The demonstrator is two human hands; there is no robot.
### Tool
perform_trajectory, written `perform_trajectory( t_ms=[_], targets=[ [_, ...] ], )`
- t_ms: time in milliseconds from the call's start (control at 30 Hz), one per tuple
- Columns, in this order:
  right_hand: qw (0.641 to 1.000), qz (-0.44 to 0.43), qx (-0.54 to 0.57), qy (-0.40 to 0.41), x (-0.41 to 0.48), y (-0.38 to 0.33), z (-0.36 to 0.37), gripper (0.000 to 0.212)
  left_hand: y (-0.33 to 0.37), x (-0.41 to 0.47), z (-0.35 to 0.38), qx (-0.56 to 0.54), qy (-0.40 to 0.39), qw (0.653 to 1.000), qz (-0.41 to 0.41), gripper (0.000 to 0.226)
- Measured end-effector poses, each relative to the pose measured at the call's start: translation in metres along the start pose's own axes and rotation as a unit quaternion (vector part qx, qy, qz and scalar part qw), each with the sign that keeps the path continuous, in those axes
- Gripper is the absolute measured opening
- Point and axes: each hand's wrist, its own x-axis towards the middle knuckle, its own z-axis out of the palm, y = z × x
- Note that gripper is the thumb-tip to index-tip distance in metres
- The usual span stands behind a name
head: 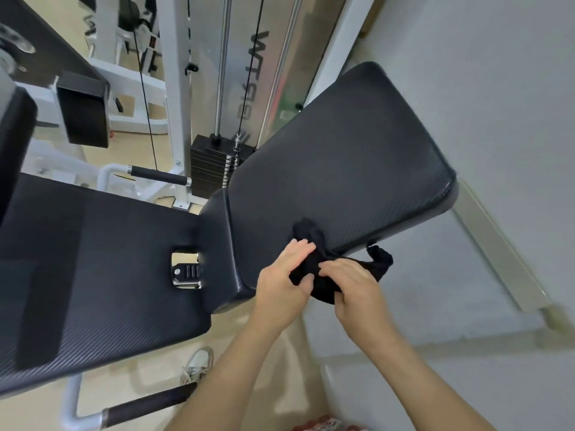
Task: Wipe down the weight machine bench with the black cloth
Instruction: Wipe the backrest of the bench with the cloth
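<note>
1. Black cloth (323, 269), soft and crumpled knit fabric, bunched at the near edge of the black padded vinyl backrest (342, 157) of the weight machine bench, close to the hinge gap where backrest meets the black padded vinyl seat (93, 259).
2. Partly draped on the backrest surface, partly hanging off its near edge; one loose tail (381, 259) dangling on the side away from the seat, free of either hand.
3. Pinched from two sides: left hand (286, 281) with fingers laid flat over the cloth's seat-side end and thumb tucked beneath; right hand (351, 281) curled closed around the other end, knuckles up.
4. Both hands touching the cloth and almost touching each other, so neither clearly nearer; left hand lying closer to the backrest's face, right hand just off its edge.
5. Long axis of the backrest running away from the hands and up toward the grey wall (497, 88); nearly all of its unwiped-looking surface lying beyond the cloth along that axis.
6. Likely step, as a judgement: gathering the cloth into a usable pad before pushing it out along the backrest.
7. Cloth look: matte, darker than the ribbed, faintly shiny vinyl; limp, folding easily, apt to slide rather than hold shape.
8. Black iron weight stack (211, 169) standing behind the backrest, well apart from the hands.
</note>
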Motion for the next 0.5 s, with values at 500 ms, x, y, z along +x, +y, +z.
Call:
perform_trajectory(
  t_ms=[500],
  targets=[
    [0.561, 0.53, 0.634, 0.042, 0.022, -0.033, 0.062, 0.057, -0.031, 0.001, -0.018, 0.167, -0.054, 0.984, -0.028, 0.068]
  ],
)
